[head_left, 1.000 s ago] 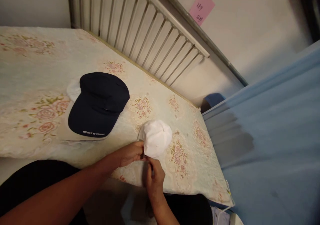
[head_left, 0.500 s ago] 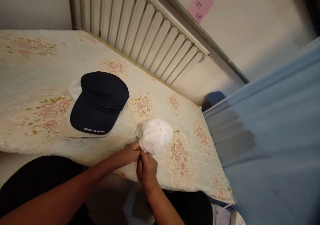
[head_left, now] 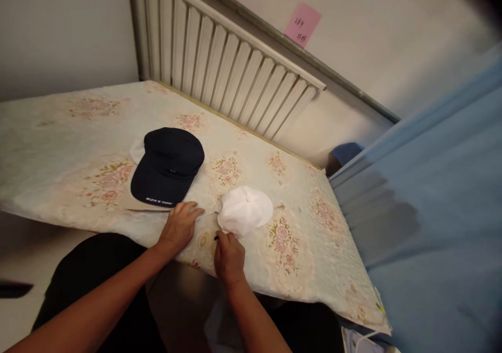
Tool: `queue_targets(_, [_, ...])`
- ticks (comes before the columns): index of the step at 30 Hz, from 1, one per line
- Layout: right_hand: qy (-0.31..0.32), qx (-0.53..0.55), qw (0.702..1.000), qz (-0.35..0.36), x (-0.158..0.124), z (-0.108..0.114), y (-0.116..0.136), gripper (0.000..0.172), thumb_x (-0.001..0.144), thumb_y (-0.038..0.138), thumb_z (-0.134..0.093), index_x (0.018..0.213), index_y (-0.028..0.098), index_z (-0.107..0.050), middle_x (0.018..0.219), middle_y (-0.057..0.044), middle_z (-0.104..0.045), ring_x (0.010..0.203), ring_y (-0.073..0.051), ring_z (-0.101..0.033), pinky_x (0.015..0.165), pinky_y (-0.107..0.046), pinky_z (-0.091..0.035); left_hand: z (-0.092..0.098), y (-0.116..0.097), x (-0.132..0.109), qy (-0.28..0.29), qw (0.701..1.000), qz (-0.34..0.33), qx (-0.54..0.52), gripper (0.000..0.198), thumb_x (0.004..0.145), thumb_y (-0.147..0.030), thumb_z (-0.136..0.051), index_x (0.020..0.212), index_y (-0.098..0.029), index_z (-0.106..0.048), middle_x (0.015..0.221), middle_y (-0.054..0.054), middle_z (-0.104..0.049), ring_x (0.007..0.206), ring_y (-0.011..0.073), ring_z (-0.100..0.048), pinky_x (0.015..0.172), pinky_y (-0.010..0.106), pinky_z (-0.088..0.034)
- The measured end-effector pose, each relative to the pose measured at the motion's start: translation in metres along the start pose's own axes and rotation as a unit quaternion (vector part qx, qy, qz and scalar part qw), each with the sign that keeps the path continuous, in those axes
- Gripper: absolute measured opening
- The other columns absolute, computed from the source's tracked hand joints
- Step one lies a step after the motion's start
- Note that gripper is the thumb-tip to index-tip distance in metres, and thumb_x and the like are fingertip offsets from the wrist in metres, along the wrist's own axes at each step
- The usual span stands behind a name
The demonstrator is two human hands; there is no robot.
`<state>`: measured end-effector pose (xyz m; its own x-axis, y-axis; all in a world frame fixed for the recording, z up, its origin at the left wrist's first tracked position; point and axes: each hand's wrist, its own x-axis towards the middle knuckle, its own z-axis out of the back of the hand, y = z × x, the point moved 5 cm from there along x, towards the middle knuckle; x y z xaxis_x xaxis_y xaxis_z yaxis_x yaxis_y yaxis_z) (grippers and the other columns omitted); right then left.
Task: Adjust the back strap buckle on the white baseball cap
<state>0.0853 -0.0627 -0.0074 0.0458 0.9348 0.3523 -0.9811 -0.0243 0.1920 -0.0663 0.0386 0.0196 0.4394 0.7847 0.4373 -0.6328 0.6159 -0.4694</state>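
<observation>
A white cap (head_left: 246,209) lies on the flowered bedspread, its brim pointing right. From its back a thin white strap (head_left: 209,213) runs left towards my left hand (head_left: 178,230). That hand rests low over the cloth beside the navy cap, fingers stretched and slightly apart; whether it touches the strap end I cannot tell. My right hand (head_left: 230,258) is closed at the near edge of the white cap. A small black thing (head_left: 216,237), possibly a pen tip or clip, pokes out between its thumb and fingers. The navy cap (head_left: 170,164), with white lettering on its brim, sits to the left.
Under the navy cap are paler headwear pieces (head_left: 137,150). A slatted rail (head_left: 235,70) borders the bed's far side, and a pink note (head_left: 303,24) is stuck on the wall above. A blue curtain (head_left: 439,196) hangs on the right.
My left hand has moved left, away from my right hand, and its fingers have spread. The black thing in my right hand now shows. The camera view has shifted.
</observation>
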Motion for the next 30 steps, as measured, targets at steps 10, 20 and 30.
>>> queue_targets(10, [-0.004,0.022,1.000,-0.006,0.002,-0.001,-0.003,0.020,0.087,0.016,-0.045,0.097,0.025,-0.060,0.081,-0.001,-0.061,0.071,-0.015,-0.056,0.061,-0.025,-0.035,-0.022,-0.002,-0.010,0.202,0.975,-0.027,-0.089,0.045,0.082,-0.011,-0.033,0.117,-0.023,-0.058,0.099,0.004,-0.059,0.092,0.0183,-0.054,0.082,0.028,-0.040])
queue_targets(20, [-0.011,0.063,0.998,-0.005,0.001,-0.001,-0.004,0.018,0.088,0.017,-0.044,0.090,0.024,-0.060,0.081,-0.002,-0.061,0.071,-0.016,-0.054,0.062,-0.026,-0.033,-0.018,-0.020,0.000,0.285,0.958,-0.009,0.018,0.019,0.083,-0.025,-0.039,0.087,-0.022,-0.057,0.094,0.002,-0.055,0.084,0.0187,-0.050,0.074,0.028,-0.036])
queue_targets(30, [0.003,0.163,0.987,0.002,-0.005,0.013,-0.014,0.019,0.086,0.013,-0.043,0.084,0.022,-0.059,0.080,-0.002,-0.063,0.082,-0.016,-0.056,0.071,-0.025,-0.038,-0.016,-0.061,-0.029,0.270,0.953,-0.119,-0.071,0.016,0.077,-0.025,-0.049,0.091,-0.023,-0.056,0.106,0.003,-0.058,0.096,0.0201,-0.052,0.082,0.028,-0.038])
